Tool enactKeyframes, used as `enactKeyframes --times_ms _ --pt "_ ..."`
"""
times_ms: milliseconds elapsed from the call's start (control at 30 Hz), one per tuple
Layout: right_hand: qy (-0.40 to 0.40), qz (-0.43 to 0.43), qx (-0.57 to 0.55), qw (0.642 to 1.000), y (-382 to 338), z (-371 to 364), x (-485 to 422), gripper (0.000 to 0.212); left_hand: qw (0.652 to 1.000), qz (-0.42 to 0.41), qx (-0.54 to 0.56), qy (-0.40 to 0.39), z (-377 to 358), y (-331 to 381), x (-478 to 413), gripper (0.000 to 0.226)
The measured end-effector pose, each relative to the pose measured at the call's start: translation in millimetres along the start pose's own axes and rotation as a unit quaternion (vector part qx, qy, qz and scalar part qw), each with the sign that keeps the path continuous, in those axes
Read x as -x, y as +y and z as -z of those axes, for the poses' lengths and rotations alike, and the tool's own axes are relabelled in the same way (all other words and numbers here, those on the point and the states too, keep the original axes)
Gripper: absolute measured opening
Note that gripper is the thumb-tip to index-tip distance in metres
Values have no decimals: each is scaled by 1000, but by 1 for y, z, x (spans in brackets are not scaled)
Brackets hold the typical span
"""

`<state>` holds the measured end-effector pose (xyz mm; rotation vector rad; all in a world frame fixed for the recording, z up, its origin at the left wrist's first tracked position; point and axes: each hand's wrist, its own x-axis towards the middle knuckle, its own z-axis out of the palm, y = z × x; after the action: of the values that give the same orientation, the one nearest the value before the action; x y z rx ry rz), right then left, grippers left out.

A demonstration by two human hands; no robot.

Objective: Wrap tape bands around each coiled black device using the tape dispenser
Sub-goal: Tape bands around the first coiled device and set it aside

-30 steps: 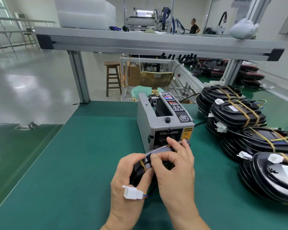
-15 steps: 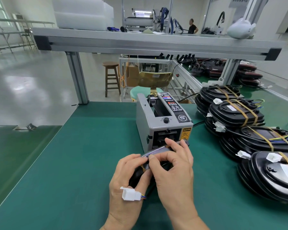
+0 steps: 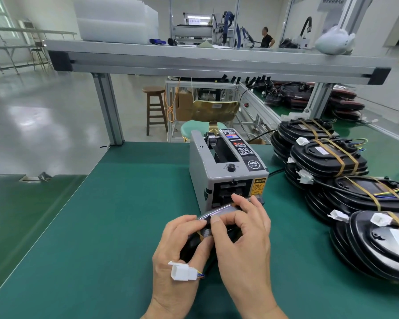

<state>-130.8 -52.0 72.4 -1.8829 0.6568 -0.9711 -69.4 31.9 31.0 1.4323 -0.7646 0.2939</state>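
A black coiled device (image 3: 194, 244) stands on edge on the green mat just in front of the grey tape dispenser (image 3: 226, 171). My left hand (image 3: 180, 256) grips its near side, thumb and forefinger pinching at the top. My right hand (image 3: 242, 240) curls over the top, its thumb pressing a tan tape band (image 3: 206, 232) against the device while the fingers reach toward the dispenser's mouth. The device's white connector (image 3: 182, 271) lies over the back of my left hand. Most of the device is hidden by both hands.
Stacks of black devices (image 3: 332, 157) banded with tan tape line the right side of the mat. A metal shelf beam (image 3: 217, 63) spans overhead. The green mat (image 3: 101, 226) extends to the left. A stool and a person stand in the background.
My right thumb has slid a little along the top of the device, and my fingers have shifted slightly. The device stays in the same place in front of the dispenser.
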Motion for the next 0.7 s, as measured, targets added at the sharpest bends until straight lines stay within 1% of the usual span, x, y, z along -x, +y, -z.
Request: enactKeyframes --times_ms 133,267,367,467,567,700 --pt "31 37 13 999 0 -3 1 18 1000 -3 -3 -4 2 -1 1 26" --pt "55 48 10 997 3 -1 -4 15 1000 8 -7 -6 2 -1 1 27" --pt "40 73 51 995 3 -2 -12 28 1000 11 -5 -10 2 0 1 27" --pt "18 71 88 993 5 -5 -16 36 1000 24 18 -7 1 0 2 29" --pt "19 84 108 990 10 -5 -16 33 995 71 75 -1 -1 2 3 33" --pt "38 88 105 990 15 -2 -22 22 993 81 81 8 -1 4 1 40"
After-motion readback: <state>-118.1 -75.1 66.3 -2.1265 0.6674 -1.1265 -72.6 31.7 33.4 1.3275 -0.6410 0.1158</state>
